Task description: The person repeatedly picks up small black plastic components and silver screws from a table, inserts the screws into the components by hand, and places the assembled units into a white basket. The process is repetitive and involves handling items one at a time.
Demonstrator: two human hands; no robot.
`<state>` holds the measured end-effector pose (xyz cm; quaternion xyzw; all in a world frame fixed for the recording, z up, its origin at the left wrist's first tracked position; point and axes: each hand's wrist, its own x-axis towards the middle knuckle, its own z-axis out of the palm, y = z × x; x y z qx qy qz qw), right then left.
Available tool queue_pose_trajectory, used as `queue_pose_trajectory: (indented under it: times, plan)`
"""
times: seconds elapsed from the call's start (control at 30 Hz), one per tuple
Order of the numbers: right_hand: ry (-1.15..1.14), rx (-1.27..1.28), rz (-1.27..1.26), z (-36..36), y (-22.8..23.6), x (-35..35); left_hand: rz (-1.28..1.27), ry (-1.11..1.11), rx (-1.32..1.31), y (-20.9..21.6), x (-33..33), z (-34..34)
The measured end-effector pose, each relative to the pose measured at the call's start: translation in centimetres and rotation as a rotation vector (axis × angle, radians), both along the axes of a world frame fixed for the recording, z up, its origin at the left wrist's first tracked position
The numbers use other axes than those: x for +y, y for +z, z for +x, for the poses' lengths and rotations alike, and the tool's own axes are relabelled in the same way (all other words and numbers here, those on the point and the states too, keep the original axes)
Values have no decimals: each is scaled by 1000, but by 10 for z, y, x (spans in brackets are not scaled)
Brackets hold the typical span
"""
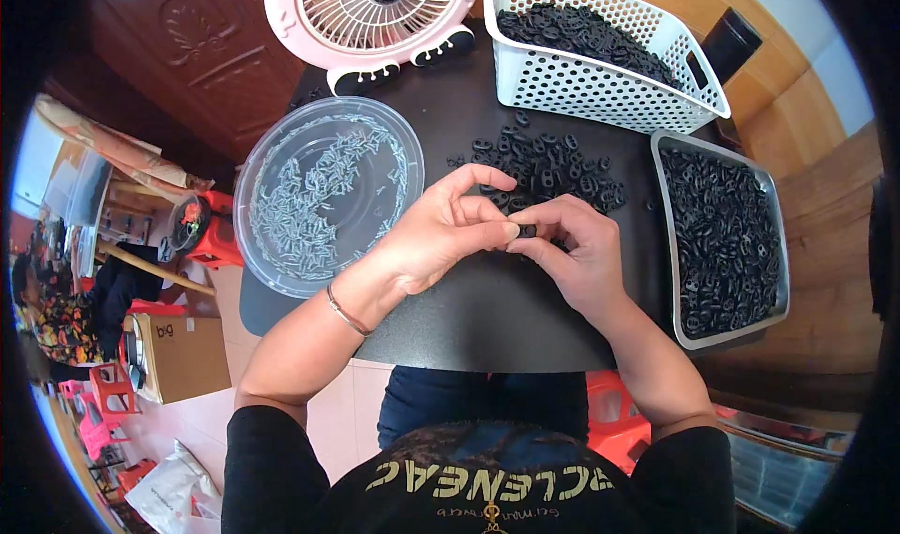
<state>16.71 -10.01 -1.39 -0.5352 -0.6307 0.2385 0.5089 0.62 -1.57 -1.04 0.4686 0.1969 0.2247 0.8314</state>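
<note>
Over the dark table my two hands meet at a small black plastic piece [527, 231]. My right hand [583, 253] pinches the piece between thumb and fingers. The thumb and a finger of my left hand [441, 226] are pressed together at its left end, and whatever they hold is too small to make out. Just beyond my fingers lies a loose pile of black plastic pieces [548, 164], several with two holes. To the left, a round clear tub [247, 206] holds many small silvery metal pins [291, 220].
A metal tray [668, 243] full of black pieces stands at the right. Behind the pile is a white perforated basket [600, 103] with more of them. A pink fan [370, 56] stands at the back left. The table's curved front edge [487, 367] is close to my body.
</note>
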Motion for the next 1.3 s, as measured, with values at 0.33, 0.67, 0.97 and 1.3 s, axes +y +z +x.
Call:
queue_pose_trajectory:
  times: [0.33,0.67,0.97,1.3]
  plan:
    - [-13,-59,32,-1,11,4,647,176,239,31,13,-19]
    - [-376,-275,354,3,102,69,1463,322,959,41,47,-64]
    - [-248,-197,381,-2,78,59,1564,354,1100,21,49,-60]
    - [193,-456,22,-7,25,18,1552,406,1126,11,50,-51]
